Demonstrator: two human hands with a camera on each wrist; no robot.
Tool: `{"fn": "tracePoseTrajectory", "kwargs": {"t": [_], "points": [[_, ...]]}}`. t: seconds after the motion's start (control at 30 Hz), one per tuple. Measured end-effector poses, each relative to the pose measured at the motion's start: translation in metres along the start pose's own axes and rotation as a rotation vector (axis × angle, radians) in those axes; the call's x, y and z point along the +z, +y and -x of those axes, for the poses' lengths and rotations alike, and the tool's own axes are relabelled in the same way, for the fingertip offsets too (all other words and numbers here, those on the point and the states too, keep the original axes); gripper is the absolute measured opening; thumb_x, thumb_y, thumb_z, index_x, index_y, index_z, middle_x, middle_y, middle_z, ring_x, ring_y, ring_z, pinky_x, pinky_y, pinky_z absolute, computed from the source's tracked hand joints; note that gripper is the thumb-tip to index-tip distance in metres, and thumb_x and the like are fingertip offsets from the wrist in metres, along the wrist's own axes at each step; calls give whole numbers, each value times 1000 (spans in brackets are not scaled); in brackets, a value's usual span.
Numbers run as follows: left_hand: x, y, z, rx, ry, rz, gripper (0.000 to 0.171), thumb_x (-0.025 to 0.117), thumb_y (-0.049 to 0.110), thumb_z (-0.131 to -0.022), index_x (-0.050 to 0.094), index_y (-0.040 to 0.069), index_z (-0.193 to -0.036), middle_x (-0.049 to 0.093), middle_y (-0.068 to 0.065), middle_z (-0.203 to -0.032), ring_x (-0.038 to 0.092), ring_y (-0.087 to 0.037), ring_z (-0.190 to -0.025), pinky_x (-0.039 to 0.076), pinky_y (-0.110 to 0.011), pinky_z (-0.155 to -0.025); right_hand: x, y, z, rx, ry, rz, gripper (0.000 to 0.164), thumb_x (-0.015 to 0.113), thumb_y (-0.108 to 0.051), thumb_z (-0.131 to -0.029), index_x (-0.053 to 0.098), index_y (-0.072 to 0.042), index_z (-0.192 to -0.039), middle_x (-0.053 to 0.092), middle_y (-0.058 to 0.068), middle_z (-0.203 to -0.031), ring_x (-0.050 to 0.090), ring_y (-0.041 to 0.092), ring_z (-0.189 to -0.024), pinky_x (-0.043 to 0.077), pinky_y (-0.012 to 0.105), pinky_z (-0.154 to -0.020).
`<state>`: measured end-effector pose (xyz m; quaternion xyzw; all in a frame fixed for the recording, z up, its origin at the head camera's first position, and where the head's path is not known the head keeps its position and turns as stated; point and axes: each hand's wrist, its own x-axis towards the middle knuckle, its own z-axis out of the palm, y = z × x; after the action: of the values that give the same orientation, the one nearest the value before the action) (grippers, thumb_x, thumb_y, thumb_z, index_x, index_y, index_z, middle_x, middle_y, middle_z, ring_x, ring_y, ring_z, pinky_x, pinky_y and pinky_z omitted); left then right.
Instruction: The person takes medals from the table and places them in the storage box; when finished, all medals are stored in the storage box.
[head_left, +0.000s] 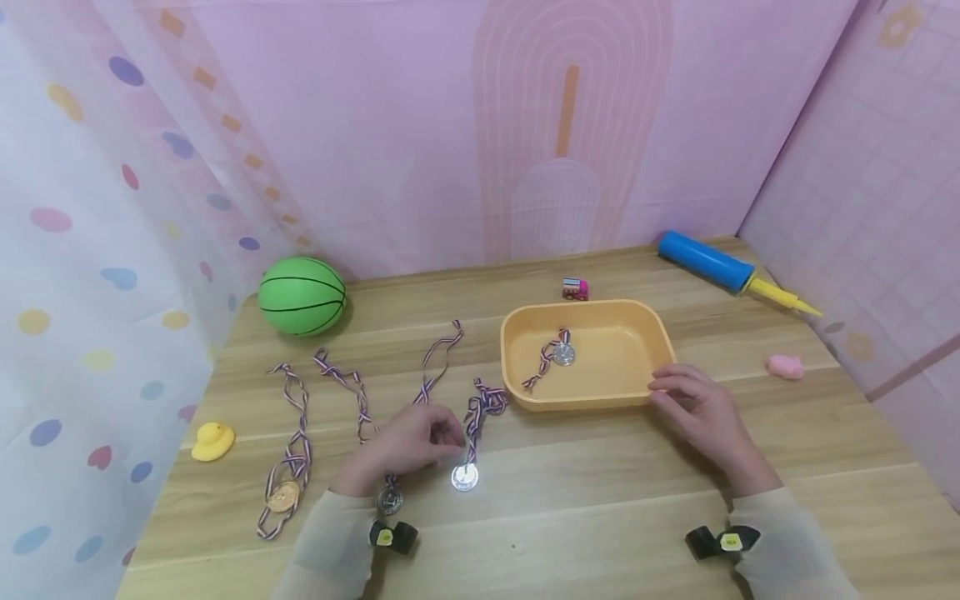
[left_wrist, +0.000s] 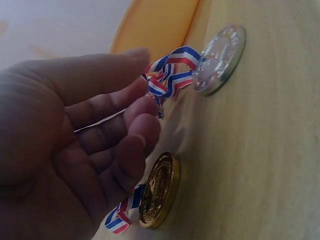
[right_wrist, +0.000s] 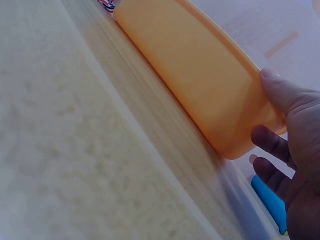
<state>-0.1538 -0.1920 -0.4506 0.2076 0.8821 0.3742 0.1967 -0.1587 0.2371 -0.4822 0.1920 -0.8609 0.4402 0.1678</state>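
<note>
My left hand point(head_left: 420, 437), fingers loosely bent and nothing gripped, hovers beside the striped ribbon point(head_left: 474, 425) of a silver medal point(head_left: 465, 477). In the left wrist view this ribbon point(left_wrist: 172, 70) lies just past the thumb and fingertips, and a gold-coloured medal point(left_wrist: 160, 190) lies below the fingers. From the head, a dark-looking medal point(head_left: 390, 499) shows by the left wrist; the hand covers parts of the ribbons there. My right hand point(head_left: 701, 417) holds the front right corner of an orange plastic basin point(head_left: 588, 403), thumb at its rim. Inside lies a silver medal point(head_left: 563, 354) with ribbon.
Farther left lies a gold medal point(head_left: 282, 497) on a long ribbon, near a yellow rubber duck point(head_left: 213, 440). A green ball point(head_left: 302, 296) sits at the back left. Behind the basin is a toy truck point(head_left: 575, 288); rightward are a blue hand pump point(head_left: 705, 260) and a pink toy point(head_left: 785, 366).
</note>
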Motion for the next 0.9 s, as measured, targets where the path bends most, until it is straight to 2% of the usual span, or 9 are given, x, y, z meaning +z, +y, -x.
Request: {"fn": "tracePoseTrajectory", "kwargs": {"t": [0.2, 0.57, 0.77, 0.9], "points": [[4, 0, -1, 6, -57, -37, 17, 79, 20, -77, 68, 18, -90, 63, 9, -78, 60, -11, -73, 52, -26, -67, 0, 1, 0, 21, -6, 10, 14, 73, 0, -83, 72, -6, -95, 65, 8, -109, 56, 3, -101, 44, 7, -83], [10, 1, 1, 23, -39, -81, 20, 81, 17, -72, 68, 19, -88, 61, 10, -76, 58, -9, -71, 51, -26, -66, -1, -2, -1, 42, -12, 23, 11, 73, -2, -84, 71, -5, -95, 65, 6, -109, 55, 2, -101, 44, 6, -82], [13, 3, 5, 23, -45, -128, 25, 84, 22, -68, 67, 21, -87, 60, 9, -76, 55, -9, -70, 49, -25, -65, -1, -1, -1, 44, -15, 33, 11, 73, -3, -84, 71, -6, -95, 65, 5, -110, 55, 2, -101, 44, 6, -83], [14, 4, 6, 46, -43, -148, 28, 86, 26, -65, 66, 21, -85, 59, 9, -76, 54, -9, -70, 48, -25, -66, 0, 0, 1, 48, -16, 30, 11, 72, -4, -85, 71, -6, -96, 65, 6, -110, 55, 2, -102, 43, 6, -83]]}}
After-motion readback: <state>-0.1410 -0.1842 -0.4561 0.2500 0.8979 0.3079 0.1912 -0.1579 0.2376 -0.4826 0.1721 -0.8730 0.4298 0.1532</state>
